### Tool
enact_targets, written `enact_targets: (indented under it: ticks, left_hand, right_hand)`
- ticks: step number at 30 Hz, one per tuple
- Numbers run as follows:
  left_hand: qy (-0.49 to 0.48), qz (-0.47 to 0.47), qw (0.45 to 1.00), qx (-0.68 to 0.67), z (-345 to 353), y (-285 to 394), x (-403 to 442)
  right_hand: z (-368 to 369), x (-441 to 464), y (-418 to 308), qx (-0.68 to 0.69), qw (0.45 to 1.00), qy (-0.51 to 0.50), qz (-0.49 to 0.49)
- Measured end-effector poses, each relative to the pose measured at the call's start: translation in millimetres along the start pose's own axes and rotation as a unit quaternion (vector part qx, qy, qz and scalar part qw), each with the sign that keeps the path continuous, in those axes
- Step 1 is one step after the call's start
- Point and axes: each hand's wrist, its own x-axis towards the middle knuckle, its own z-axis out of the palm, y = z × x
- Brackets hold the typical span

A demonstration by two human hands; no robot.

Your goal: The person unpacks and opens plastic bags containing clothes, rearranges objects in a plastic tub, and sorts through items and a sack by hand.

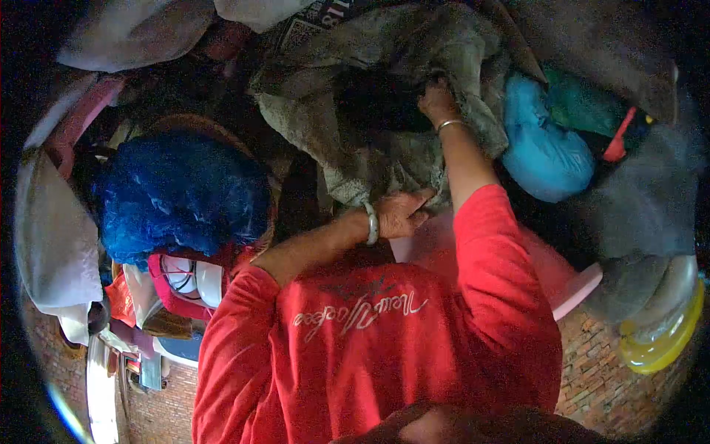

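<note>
A grey-white woven sack [347, 159] stands in front of me with its mouth wide and its inside dark. My right hand [440, 102] is at the right side of the mouth, fingers curled closed on the sack's rim. My left hand [401, 214] lies lower, against the near outer side of the sack. Its thumb and forefinger stretch to the right with a gap between them; the other fingers are partly hidden. A pale bangle [372, 223] circles my left wrist and a thin bracelet [448, 124] my right.
Blue plastic wrapping [181, 196] bulges on the left, above a pink-rimmed container [166, 288] with white items. A light-blue bag [547, 148] sits right of the sack. Pink material [577, 291] lies below it. A yellow transparent object [662, 340] is at far right, beside brick flooring [603, 374].
</note>
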Motion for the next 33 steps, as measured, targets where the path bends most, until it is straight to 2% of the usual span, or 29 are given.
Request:
enact_targets:
  ticks: [1, 3, 5, 7, 9, 10, 11, 13, 14, 16, 17, 18, 19, 20, 22, 24, 26, 27, 28, 29, 30, 31, 33]
  left_hand:
    - [0.067, 0.072, 0.995, -0.005, 22.9, -27.2, 2.8]
    - [0.037, 0.053, 0.998, -0.013, 17.7, -25.4, -0.3]
    - [0.016, 0.043, 0.999, -0.011, 4.8, -17.0, 1.4]
    - [-0.045, -0.021, 0.999, -0.017, -3.2, -5.5, -1.7]
    - [-0.054, -0.029, 0.998, -0.022, -3.3, -0.9, -3.5]
    - [-0.059, -0.038, 0.997, -0.025, -4.7, 1.7, -2.3]
    - [-0.059, -0.033, 0.997, -0.023, 1.0, -1.9, -2.4]
    - [0.095, 0.133, 0.986, 0.019, 17.5, -15.5, -4.9]
    - [0.097, 0.136, 0.986, 0.022, 13.7, -11.0, -6.7]
    - [-0.022, 0.010, 1.000, 0.014, 2.6, 0.2, -10.6]
    - [-0.021, 0.012, 1.000, 0.018, 1.3, 0.4, -14.5]
    - [0.010, 0.033, 0.998, 0.044, -0.9, -1.9, -18.7]
    - [0.042, 0.056, 0.995, 0.070, -4.6, -3.0, -22.6]
    - [0.042, 0.059, 0.995, 0.075, -10.6, 1.7, -28.6]
    - [0.065, -0.010, 0.991, 0.116, -26.5, 14.8, -40.5]
    - [0.072, -0.030, 0.993, 0.086, -32.9, 15.3, -49.2]
    - [0.162, -0.058, 0.973, 0.154, -41.1, 16.1, -58.2]
    - [0.135, -0.170, 0.966, 0.140, -59.2, 40.5, -68.5]
    - [0.198, -0.165, 0.949, 0.181, -64.5, 33.5, -74.2]
    - [0.257, -0.157, 0.928, 0.220, -70.0, 25.7, -81.4]
    - [0.279, -0.205, 0.907, 0.240, -81.8, 32.7, -88.3]
    - [0.323, -0.217, 0.900, 0.197, -88.7, 16.3, -94.2]
    - [0.416, -0.231, 0.852, 0.220, -99.3, 1.5, -105.9]
  right_hand:
    - [4.4, 0.3, -1.1, 0.003, 1.000, -0.005, 0.000]
    - [14.9, -2.5, 3.7, 0.057, 0.990, -0.121, 0.037]
    - [27.8, -13.4, 12.8, 0.048, 0.989, -0.132, 0.039]
    - [49.8, -25.4, 26.9, 0.040, 0.988, -0.146, 0.039]
    - [53.8, -38.8, 39.5, 0.076, 0.964, -0.248, -0.061]
    - [53.6, -40.5, 46.0, 0.074, 0.965, -0.243, -0.059]
    - [42.5, -48.4, 46.0, 0.055, 0.955, -0.285, -0.058]
    - [-6.4, -66.9, 30.1, 0.022, 0.927, -0.368, -0.077]
    - [-33.2, -78.1, 22.5, 0.021, 0.928, -0.363, -0.077]
    - [-69.0, -95.6, 12.8, -0.048, 0.951, -0.296, -0.077]
    - [-75.7, -100.1, 16.4, -0.048, 0.952, -0.292, -0.075]
    - [-83.2, -103.6, 25.1, -0.033, 0.980, -0.145, -0.132]
    - [-91.3, -105.4, 31.6, -0.018, 0.982, 0.007, -0.186]
    - [-106.1, -106.2, 32.2, -0.019, 0.983, 0.012, -0.183]
    - [-142.5, -103.2, 32.4, -0.045, 0.968, 0.188, -0.160]
    - [-130.4, -96.7, 51.8, -0.026, 0.962, 0.229, -0.146]
    - [-122.8, -91.9, 59.1, -0.008, 0.984, 0.171, 0.042]
    - [-132.1, -92.8, 60.2, 0.057, 0.989, 0.074, 0.113]
    - [-133.8, -89.7, 59.7, 0.061, 0.988, 0.080, 0.114]
    - [-133.0, -87.5, 60.9, 0.111, 0.974, 0.002, 0.196]
    - [-132.1, -88.4, 64.4, 0.158, 0.945, -0.076, 0.276]
    - [-127.8, -91.2, 68.6, 0.161, 0.943, -0.070, 0.281]
    - [-122.0, -94.5, 72.2, 0.107, 0.965, -0.158, 0.178]
